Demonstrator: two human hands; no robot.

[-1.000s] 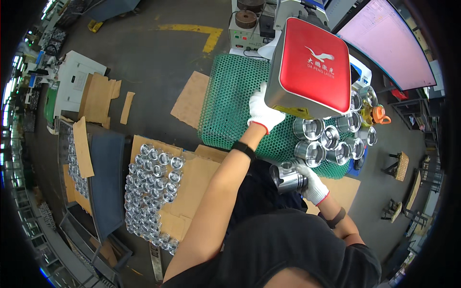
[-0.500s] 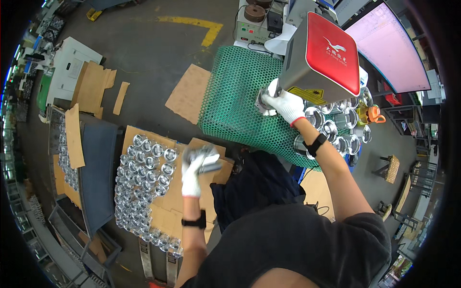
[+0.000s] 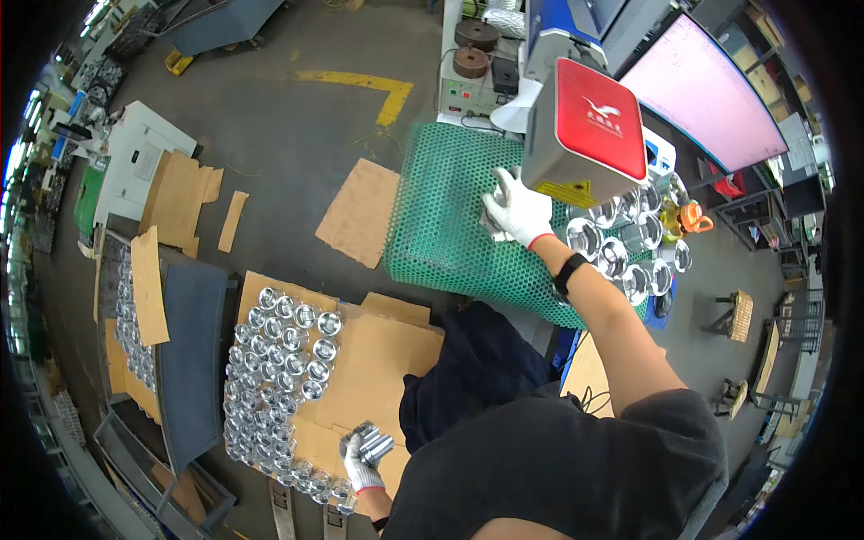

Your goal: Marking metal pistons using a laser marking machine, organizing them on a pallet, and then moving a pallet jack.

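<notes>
A shiny silver metal cylinder [image 3: 374, 443] sits clamped in the white-gloved left hand [image 3: 360, 463], low over a flat brown cardboard sheet [image 3: 382, 369] on the floor. Just beside it, rows of matching silver metal cups [image 3: 279, 346] cover the cardboard's left part. Well apart, the white-gloved right hand [image 3: 517, 211] closes on a small metal part, largely hidden, above a green perforated plastic mat [image 3: 441, 220] on the table, under a grey machine head with a red top [image 3: 589, 126].
</notes>
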